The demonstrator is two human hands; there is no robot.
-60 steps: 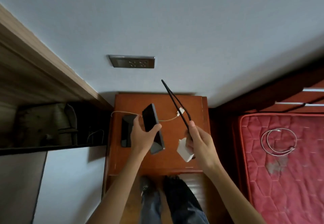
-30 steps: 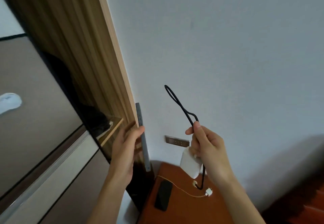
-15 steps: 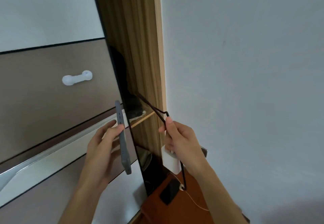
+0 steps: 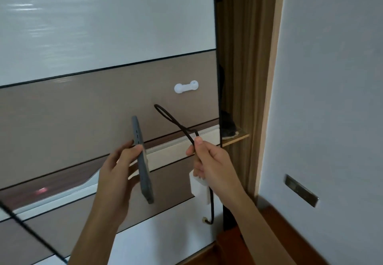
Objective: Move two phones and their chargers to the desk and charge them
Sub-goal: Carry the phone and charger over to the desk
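Observation:
My left hand (image 4: 119,166) grips a dark grey phone (image 4: 143,161), held edge-on and nearly upright in front of me. My right hand (image 4: 209,162) holds a white charger block (image 4: 199,188) against the palm and pinches its black cable (image 4: 176,123), whose loop sticks up to the left. The cable's free end (image 4: 207,221) dangles below the block. The second phone and its charger are out of view.
A wardrobe sliding door (image 4: 83,99) in white and taupe panels with a white handle (image 4: 186,87) fills the left. A wooden frame with a small shelf (image 4: 236,138) stands right of it. A wall socket plate (image 4: 301,190) and the corner of the brown nightstand (image 4: 275,223) sit at lower right.
The view has swung left from the nightstand and wall to the wardrobe door. Both hands keep their hold on the phone and the charger and moved along with it.

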